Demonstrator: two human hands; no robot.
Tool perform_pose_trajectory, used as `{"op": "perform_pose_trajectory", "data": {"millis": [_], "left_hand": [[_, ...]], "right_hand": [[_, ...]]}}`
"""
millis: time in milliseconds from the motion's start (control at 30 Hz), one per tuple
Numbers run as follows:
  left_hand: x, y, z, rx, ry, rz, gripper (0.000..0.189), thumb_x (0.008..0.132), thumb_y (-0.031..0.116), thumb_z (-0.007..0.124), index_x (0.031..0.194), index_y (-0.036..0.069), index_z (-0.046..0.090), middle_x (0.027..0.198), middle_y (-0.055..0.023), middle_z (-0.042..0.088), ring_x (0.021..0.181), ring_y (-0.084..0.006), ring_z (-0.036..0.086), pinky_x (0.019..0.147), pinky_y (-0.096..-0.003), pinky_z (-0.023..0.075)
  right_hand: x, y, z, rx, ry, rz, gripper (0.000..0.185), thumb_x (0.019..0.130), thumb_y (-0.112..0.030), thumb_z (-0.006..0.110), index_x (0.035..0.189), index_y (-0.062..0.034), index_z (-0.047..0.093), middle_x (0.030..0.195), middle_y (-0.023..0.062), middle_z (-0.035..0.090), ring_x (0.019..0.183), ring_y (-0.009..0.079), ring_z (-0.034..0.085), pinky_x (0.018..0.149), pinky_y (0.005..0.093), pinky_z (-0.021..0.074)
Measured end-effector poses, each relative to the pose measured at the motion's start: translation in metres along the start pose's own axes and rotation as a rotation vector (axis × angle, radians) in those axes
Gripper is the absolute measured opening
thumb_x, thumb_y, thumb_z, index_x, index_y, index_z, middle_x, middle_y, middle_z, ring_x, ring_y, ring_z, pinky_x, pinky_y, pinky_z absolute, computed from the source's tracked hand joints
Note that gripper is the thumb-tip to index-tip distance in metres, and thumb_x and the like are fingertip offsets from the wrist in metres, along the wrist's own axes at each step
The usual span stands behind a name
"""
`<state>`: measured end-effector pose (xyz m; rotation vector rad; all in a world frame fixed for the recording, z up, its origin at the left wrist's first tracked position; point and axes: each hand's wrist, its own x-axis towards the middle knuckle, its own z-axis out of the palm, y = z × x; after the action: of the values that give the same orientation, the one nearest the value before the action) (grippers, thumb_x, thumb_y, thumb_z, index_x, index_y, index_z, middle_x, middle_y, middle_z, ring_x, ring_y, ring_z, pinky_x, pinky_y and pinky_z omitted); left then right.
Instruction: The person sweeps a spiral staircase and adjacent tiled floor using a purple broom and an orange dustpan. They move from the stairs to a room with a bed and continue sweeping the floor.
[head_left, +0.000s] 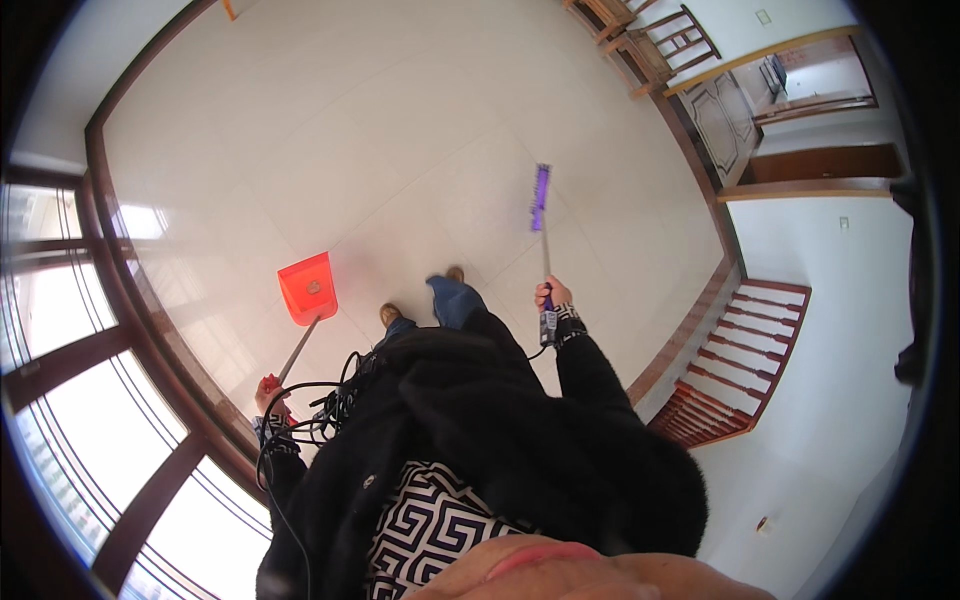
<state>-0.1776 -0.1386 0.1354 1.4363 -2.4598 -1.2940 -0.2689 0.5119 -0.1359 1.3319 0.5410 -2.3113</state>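
My left hand (270, 395) is closed around the handle of a long-handled orange-red dustpan (302, 289). A small brownish clump of debris (313, 286) lies in its pan, which is at the floor to my left. With my right hand (553, 293) I grip the handle of a purple broom (540, 196). Its narrow head with dark bristles is out ahead of me to the right; whether the bristles touch the floor I cannot tell. Broom head and dustpan are well apart, with my shoes between and behind them.
Pale glossy tiles cover the floor (390, 150). Wooden chairs (645, 56) line the far right wall near a doorway (720, 127). A red-brown wooden balustrade (739, 360) stands at right, tall windows (112, 420) at left. Black cables (330, 409) loop by my left arm.
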Motion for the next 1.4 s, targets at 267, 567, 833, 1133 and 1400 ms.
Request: {"op": "perform_pose_trajectory", "data": {"millis": [267, 567, 833, 1133, 1400], "left_hand": [[0.014, -0.020, -0.005, -0.113, -0.089, 0.135, 0.036, 0.063, -0.008, 0.056, 0.099, -0.002, 0.056, 0.082, -0.0058, 0.060, 0.065, -0.0151, 0.059, 0.046, -0.0238, 0.0472], [-0.024, 0.008, -0.021, -0.163, 0.098, -0.095, 0.042, 0.058, -0.010, 0.055, 0.098, 0.001, 0.054, 0.079, -0.0031, 0.055, 0.067, -0.0160, 0.053, 0.059, -0.0284, 0.0446], [-0.020, 0.057, -0.011, -0.069, -0.026, 0.069, 0.025, 0.062, -0.001, 0.057, 0.086, 0.006, 0.058, 0.056, -0.0009, 0.051, 0.034, -0.0110, 0.038, 0.030, -0.0245, 0.0276], [0.013, 0.078, -0.008, -0.064, -0.116, 0.119, 0.026, 0.064, -0.004, 0.058, 0.089, 0.000, 0.057, 0.071, -0.0054, 0.059, 0.047, -0.0133, 0.052, 0.040, -0.0219, 0.0380], [0.042, 0.144, 0.068, 0.334, -0.438, 0.447, 0.039, 0.059, 0.001, 0.057, 0.098, 0.002, 0.057, 0.080, -0.0048, 0.061, 0.061, -0.0157, 0.058, 0.036, -0.0260, 0.0430]], "right_hand": [[0.025, -0.032, -0.098, 0.402, 0.069, -0.016, 0.018, 0.085, -0.014, 0.051, 0.070, -0.0121, 0.040, 0.051, -0.0039, 0.042, 0.043, 0.0077, 0.045, 0.042, 0.0218, 0.0386], [0.035, 0.033, -0.023, -0.087, -0.083, 0.085, 0.018, 0.083, -0.014, 0.054, 0.071, -0.0102, 0.040, 0.055, 0.0006, 0.045, 0.046, 0.0096, 0.044, 0.040, 0.0235, 0.0371], [-0.011, 0.072, 0.032, -0.133, -0.102, 0.168, 0.014, 0.085, -0.011, 0.054, 0.079, -0.0031, 0.045, 0.060, 0.0068, 0.049, 0.049, 0.0140, 0.048, 0.042, 0.0267, 0.0422], [-0.074, 0.034, 0.059, 0.358, -0.197, 0.051, 0.015, 0.093, -0.014, 0.044, 0.081, -0.0072, 0.041, 0.061, 0.0004, 0.042, 0.049, 0.0076, 0.041, 0.041, 0.0183, 0.0384], [-0.094, 0.030, 0.087, 0.131, -0.067, -0.215, 0.013, 0.089, -0.018, 0.054, 0.089, -0.0087, 0.044, 0.071, 0.0033, 0.047, 0.053, 0.0121, 0.048, 0.041, 0.0252, 0.0396]]}}
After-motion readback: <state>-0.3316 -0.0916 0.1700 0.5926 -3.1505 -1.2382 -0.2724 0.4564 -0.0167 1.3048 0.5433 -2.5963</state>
